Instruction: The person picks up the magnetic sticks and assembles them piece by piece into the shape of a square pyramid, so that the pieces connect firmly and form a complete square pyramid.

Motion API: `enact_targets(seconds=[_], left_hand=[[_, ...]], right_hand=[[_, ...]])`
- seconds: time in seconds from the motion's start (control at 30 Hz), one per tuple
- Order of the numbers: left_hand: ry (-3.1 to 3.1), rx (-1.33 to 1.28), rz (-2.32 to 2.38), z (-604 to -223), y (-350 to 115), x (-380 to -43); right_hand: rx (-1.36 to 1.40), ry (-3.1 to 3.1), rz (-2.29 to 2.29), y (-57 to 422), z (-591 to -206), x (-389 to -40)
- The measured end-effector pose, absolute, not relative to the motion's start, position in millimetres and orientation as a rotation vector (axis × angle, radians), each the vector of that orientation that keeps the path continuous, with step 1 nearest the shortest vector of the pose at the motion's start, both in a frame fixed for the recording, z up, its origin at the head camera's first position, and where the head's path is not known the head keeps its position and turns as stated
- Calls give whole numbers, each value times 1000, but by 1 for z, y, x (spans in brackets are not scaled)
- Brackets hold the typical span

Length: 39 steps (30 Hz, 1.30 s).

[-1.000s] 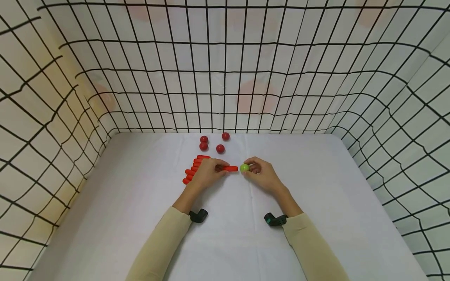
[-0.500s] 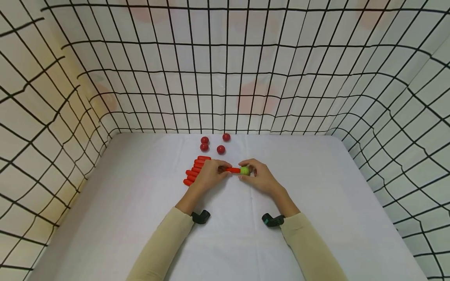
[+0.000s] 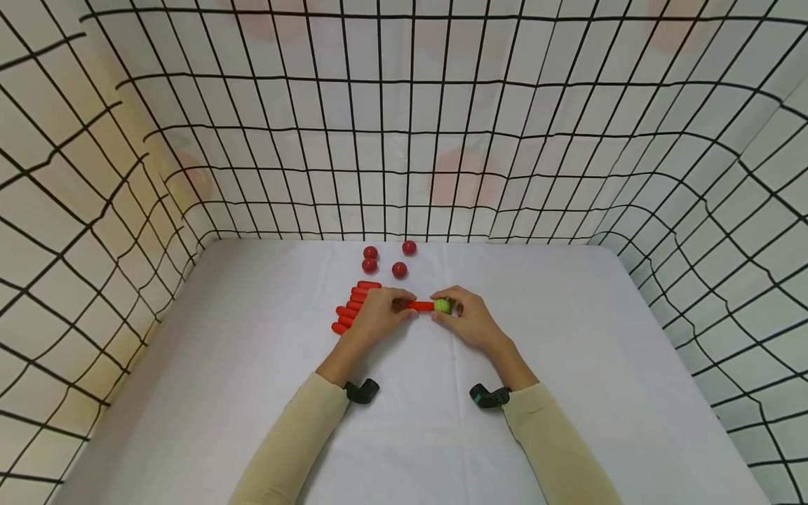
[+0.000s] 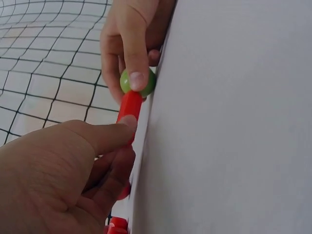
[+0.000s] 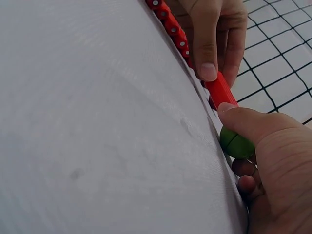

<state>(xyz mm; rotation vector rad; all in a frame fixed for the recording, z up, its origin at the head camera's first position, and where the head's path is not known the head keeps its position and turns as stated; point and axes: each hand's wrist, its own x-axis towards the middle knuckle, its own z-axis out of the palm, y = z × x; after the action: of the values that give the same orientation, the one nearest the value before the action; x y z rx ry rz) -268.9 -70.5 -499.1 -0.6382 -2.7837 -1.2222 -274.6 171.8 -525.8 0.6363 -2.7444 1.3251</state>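
Note:
My left hand [image 3: 381, 313] pinches a short red stick [image 3: 421, 306] between thumb and fingers, its far end pointing right. My right hand [image 3: 472, 320] grips a green ball [image 3: 442, 306] at that end, with no gap showing between stick and ball. In the left wrist view, the right thumb lies over the green ball [image 4: 148, 84], right where the red stick [image 4: 129, 106] meets it. A dark groove runs across the green ball [image 5: 236, 143] in the right wrist view, and the right thumb tip reaches onto the red stick [image 5: 222, 91].
Several more red sticks [image 3: 346, 311] lie in a row beside the left hand, some partly hidden by it. Several red balls [image 3: 400, 269] sit farther back on the white table [image 3: 555, 421]. A black wire grid [image 3: 410, 133] encloses the back and sides.
My right hand has moved slightly left with the green ball, closing the gap to the red stick's end. Over the last half second both hands have stayed almost still.

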Motion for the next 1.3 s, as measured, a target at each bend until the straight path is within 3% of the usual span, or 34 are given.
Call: enact_targets(seconds=[0.23,0.7,1.3], left_hand=[[-2766,-550,-1310,-492,-81,-274],[-2838,-442,-1154,-466,-77,-314],[-2922,-403,-1020,-481,-69,-324]], right_hand=[[615,-2721,1324,172,-527,-275],[574,-2721,1332,171,-527,-271],[572,-2706,1353,173,-530,-271]])
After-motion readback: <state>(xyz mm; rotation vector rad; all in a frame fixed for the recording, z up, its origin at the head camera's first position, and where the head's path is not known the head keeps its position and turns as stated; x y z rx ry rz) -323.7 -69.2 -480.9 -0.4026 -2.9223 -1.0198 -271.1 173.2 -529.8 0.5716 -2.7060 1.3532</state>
